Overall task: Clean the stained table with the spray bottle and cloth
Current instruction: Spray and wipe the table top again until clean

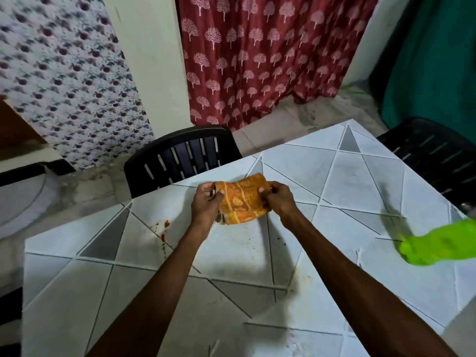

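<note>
Arms (154,292) reach over counter (360,176). Left hand (206,204) and right hand (279,199) each pinch an end of cloth (242,199), held above the surface, probably folding a wiping pad. Red stain (164,226) lies left. Blurred green bottle (438,246), apparently, lies right.

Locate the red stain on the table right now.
In the head view, the red stain lies on the left part of the table, just left of the left hand, which grips the orange cloth.
</note>
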### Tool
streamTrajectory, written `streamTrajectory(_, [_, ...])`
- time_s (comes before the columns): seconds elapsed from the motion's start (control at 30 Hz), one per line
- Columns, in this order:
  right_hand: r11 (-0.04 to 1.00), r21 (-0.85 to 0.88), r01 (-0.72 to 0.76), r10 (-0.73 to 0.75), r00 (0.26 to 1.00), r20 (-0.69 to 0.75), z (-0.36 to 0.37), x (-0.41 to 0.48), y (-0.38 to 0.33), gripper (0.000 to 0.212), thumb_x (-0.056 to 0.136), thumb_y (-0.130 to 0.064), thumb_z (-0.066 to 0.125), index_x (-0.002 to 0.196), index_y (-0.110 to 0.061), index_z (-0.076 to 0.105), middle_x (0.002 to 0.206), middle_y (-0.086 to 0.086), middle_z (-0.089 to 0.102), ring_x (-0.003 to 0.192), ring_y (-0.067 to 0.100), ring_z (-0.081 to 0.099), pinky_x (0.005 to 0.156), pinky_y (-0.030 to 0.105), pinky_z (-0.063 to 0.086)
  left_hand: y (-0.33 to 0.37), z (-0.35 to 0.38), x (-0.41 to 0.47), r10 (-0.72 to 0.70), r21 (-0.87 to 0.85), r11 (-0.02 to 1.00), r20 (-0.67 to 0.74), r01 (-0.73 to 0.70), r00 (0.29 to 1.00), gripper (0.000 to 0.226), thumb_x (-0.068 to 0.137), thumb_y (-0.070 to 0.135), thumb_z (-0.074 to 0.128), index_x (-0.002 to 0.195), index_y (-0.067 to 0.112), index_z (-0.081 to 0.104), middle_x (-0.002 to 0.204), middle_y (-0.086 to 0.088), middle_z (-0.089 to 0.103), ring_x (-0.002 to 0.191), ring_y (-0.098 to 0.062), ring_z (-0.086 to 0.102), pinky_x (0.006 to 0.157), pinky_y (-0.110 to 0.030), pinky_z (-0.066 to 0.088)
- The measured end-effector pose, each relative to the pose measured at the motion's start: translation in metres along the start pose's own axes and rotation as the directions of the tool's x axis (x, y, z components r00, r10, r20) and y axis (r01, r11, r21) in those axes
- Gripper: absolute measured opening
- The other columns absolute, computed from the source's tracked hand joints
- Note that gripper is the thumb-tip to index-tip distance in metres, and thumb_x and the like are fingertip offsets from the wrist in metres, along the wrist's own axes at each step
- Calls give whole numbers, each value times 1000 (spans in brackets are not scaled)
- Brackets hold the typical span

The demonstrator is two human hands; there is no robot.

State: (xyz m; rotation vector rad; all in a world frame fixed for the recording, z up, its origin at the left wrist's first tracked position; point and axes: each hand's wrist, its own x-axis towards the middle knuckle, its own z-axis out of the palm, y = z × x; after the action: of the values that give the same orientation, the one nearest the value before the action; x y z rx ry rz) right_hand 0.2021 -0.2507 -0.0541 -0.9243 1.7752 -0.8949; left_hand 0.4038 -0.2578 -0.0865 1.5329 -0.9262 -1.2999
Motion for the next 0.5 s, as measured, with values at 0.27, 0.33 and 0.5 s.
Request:
streamTrajectory(0.27, [744,-657,120,-224,972,-77,42,58,-26,52,95,-30,62,141,-8,51,132,23,57,121,43,54,100,47,47,11,-25,69,99,452,887,7,-92,995,47,92,33,65,132,11,54,135,-14,52,126,-32,50,106,-43,43])
streamTrajectory(0.33, [651,-739,177,-311,949,-47,53,58,-30,50,98,-29,56,144,-10,48,139,22,52,126,42,47,100,47,44,3,-40,72,153,697,707,14,-120,988,63,91,39,63,143,9,44,149,-17,39,138,-33,36,114,-41,30])
streamTrajectory(0.5, [597,-793,118,-172,985,18,105,66,-30,81,98,-67,36,160,-17,20,166,21,18,151,46,16,120,59,16,-34,-68,75,-10,929,302,227,-213,974,109,81,79,48,157,23,-8,163,-2,-22,149,-24,-24,118,-46,-16])
